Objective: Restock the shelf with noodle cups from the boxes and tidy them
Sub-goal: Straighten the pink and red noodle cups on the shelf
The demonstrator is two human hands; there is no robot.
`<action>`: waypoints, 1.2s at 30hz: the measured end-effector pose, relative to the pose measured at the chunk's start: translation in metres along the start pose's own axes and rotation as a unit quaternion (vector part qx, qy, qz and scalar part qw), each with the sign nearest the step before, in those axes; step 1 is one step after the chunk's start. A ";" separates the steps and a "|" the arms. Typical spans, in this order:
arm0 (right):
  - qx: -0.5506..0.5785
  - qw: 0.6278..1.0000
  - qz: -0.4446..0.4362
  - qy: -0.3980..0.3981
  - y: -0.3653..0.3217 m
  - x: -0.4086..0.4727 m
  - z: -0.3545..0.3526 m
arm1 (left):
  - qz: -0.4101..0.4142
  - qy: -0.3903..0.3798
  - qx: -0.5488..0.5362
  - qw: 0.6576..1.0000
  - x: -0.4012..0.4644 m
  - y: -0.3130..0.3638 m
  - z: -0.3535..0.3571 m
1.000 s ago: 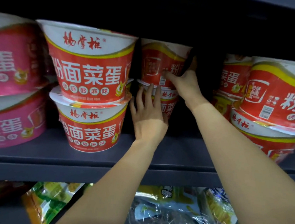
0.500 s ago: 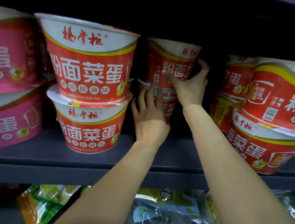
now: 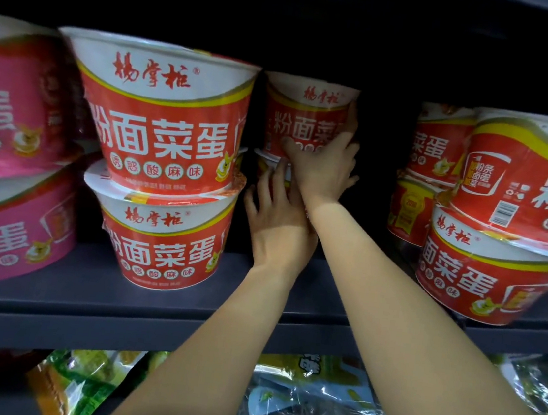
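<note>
Red noodle cups stand in stacks of two on a dark grey shelf (image 3: 89, 291). Deep in the middle gap, an upper red cup (image 3: 303, 114) sits on a lower cup (image 3: 265, 165) that is mostly hidden. My right hand (image 3: 325, 169) grips the upper cup, thumb across its front and fingers round its right side. Below it, my left hand (image 3: 277, 221) presses straight fingers against the lower cup. A front stack of two red cups (image 3: 168, 132) stands just to the left.
Pink cups (image 3: 12, 106) are stacked at the far left. More red cups (image 3: 516, 188) fill the right, with a further stack (image 3: 435, 147) behind them. Bagged goods (image 3: 302, 414) lie on the lower shelf. The shelf above leaves a dark, low gap overhead.
The upper back cup has turned so its front label faces me more squarely. My right hand has wrapped further round its right side. My left hand has stayed on the lower cup.
</note>
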State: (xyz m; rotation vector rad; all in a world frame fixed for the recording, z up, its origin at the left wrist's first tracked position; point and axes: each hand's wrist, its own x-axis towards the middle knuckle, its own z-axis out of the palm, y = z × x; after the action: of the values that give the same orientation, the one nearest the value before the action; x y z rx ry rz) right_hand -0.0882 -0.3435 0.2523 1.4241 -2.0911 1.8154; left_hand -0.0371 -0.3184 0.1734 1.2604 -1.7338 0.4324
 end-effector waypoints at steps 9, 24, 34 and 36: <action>0.040 0.999 -0.009 -0.033 0.005 0.006 -0.007 | -0.008 -0.031 0.008 0.999 0.000 0.000 -0.001; -0.011 0.987 -0.133 -0.088 0.056 -0.060 -0.206 | 0.056 -0.045 -0.209 0.975 0.000 0.040 -0.052; 0.158 0.976 0.137 -0.056 0.104 -0.022 -0.269 | -0.133 -0.330 -0.483 0.800 0.010 0.175 -0.072; 0.141 0.981 0.098 -0.088 0.098 -0.029 -0.267 | -0.172 -0.297 -0.490 0.802 0.006 0.171 -0.076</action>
State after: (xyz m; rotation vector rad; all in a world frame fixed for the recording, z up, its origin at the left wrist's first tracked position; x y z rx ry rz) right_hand -0.2707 -0.1235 0.2458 1.5396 -2.1948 2.2146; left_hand -0.1529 -0.1964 0.2559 0.8894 -1.7359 -1.0803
